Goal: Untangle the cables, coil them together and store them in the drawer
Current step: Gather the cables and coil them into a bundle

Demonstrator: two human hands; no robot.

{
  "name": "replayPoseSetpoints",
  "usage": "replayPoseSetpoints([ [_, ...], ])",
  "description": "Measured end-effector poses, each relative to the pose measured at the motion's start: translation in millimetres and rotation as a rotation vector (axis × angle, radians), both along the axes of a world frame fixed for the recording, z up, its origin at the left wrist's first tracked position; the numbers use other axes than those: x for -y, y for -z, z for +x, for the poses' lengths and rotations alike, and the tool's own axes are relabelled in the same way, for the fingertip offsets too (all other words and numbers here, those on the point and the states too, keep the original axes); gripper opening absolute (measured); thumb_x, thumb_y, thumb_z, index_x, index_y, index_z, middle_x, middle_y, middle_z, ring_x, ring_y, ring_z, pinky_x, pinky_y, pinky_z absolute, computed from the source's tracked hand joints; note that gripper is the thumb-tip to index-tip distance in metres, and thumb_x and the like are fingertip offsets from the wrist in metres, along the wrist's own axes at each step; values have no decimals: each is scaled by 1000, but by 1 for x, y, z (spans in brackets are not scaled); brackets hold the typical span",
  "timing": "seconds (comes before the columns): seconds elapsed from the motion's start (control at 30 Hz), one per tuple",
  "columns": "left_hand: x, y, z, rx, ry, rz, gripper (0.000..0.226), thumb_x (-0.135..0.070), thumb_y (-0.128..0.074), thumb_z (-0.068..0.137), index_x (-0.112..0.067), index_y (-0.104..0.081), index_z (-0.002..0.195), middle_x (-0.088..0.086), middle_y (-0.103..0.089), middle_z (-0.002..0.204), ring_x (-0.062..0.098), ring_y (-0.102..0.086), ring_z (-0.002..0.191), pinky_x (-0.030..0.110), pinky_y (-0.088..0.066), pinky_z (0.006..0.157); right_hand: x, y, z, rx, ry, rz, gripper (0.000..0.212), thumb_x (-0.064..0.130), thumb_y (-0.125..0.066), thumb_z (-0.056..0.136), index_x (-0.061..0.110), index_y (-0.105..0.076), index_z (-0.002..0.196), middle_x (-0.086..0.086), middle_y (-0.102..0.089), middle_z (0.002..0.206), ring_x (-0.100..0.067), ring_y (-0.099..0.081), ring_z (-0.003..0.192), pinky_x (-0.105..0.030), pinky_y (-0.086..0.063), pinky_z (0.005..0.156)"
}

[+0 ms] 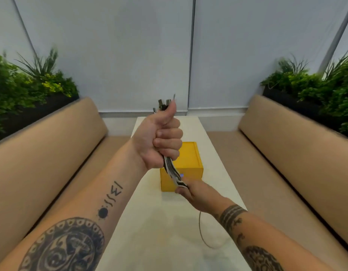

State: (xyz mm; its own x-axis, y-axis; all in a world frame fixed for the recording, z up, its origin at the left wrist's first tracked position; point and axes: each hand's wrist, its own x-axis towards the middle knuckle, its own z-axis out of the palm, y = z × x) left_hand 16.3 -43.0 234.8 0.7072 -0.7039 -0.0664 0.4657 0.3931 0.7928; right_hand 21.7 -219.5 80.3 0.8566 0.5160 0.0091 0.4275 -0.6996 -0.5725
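The left grip [161,137], at the centre of the frame, is clenched in a fist, thumb up, round a bundle of black, white and grey cables [172,171]. The metal-tipped cable plugs [164,103] stick out above the thumb. The bundle leaves the bottom of the fist and slants down and right to the right grip [194,194], which pinches its lower end between thumb and fingers. Below that wrist a thin grey cable strand [201,231] hangs in a loose curve over the tabletop; motion blur hides whether it touches. Both forearms are bare and tattooed.

Just behind the two grips stands a bright yellow box-shaped drawer unit [190,159], resting on the long, narrow cream-white tabletop [169,241] that runs from the bottom of the frame toward the far wall. Its front face looks closed, partly hidden by the cables and the right grip.

A padded tan bench [52,143] lines the left side of the tabletop and a matching tan bench [286,143] lines the right. Behind each backrest sits a dark planter of green leafy plants [22,85], upper left and upper right. Pale grey wall panels [130,45] with dark vertical seams fill the top of the frame.
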Motion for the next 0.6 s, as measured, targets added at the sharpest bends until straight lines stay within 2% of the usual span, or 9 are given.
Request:
replayPoseSetpoints([
  [0.07,13,14,-23,44,203,196,57,-54,-65,85,-26,-23,60,-9,-22,43,5,-22,31,18,-12,39,7,-26,8,-57,17,-52,20,34,-51,101,22,-63,111,-10,-66,108,-29,-60,100,-34,-45,82],
  [0.13,24,36,-48,126,290,567,49,-51,-69,83,-27,-27,71,-6,-21,47,8,-18,36,21,-9,42,18,-58,12,-129,73,-131,21,20,-53,100,13,-63,117,-9,-64,112,-27,-59,105,-36,-48,92],
  [0.2,22,65,-60,183,290,890,39,-49,-71,83,-27,-40,74,-1,-21,54,14,-14,45,28,-8,49,29,-76,15,-113,52,-288,6,22,-58,97,17,-60,96,0,-58,87,-24,-55,86,-32,-46,70],
  [0.23,19,77,-61,199,287,1012,38,-50,-73,81,-25,-45,76,0,-24,56,17,-15,48,31,-10,52,31,-82,13,-47,22,-372,16,32,-63,94,18,-59,87,2,-54,78,-22,-53,77,-30,-40,60],
  [0.3,9,97,-56,247,242,1235,41,-54,-74,77,-21,-49,79,0,-32,54,19,-22,45,34,-14,54,29,-86,10,-33,-16,-436,35,50,-70,86,22,-56,72,3,-50,69,-16,-46,63,-30,-33,54],
  [0.37,4,111,-50,303,188,1377,40,-51,-71,81,-18,-49,74,-1,-38,52,17,-29,41,27,-20,48,26,-84,8,-64,-37,-389,43,54,-72,83,27,-46,62,7,-43,63,-11,-39,56,-29,-32,54],
  [0.43,0,124,-43,302,136,1406,38,-50,-69,81,-17,-51,80,0,-41,56,17,-32,43,24,-24,47,24,-84,5,-146,-37,-325,45,52,-73,83,33,-41,59,10,-41,60,-9,-41,56,-29,-42,56],
  [0.5,-5,135,-36,318,97,1471,41,-55,-65,81,-16,-51,83,1,-43,59,18,-34,45,24,-26,48,22,-83,0,-193,-63,-267,39,52,-68,88,33,-46,62,11,-47,63,-12,-51,59,-34,-54,61],
  [0.6,-8,149,-29,351,3,1574,51,-66,-59,81,-17,-45,74,-1,-43,57,16,-35,42,21,-26,45,16,-82,-7,-164,-108,-263,34,51,-57,96,27,-54,71,5,-56,73,-15,-57,62,-36,-59,64],
])
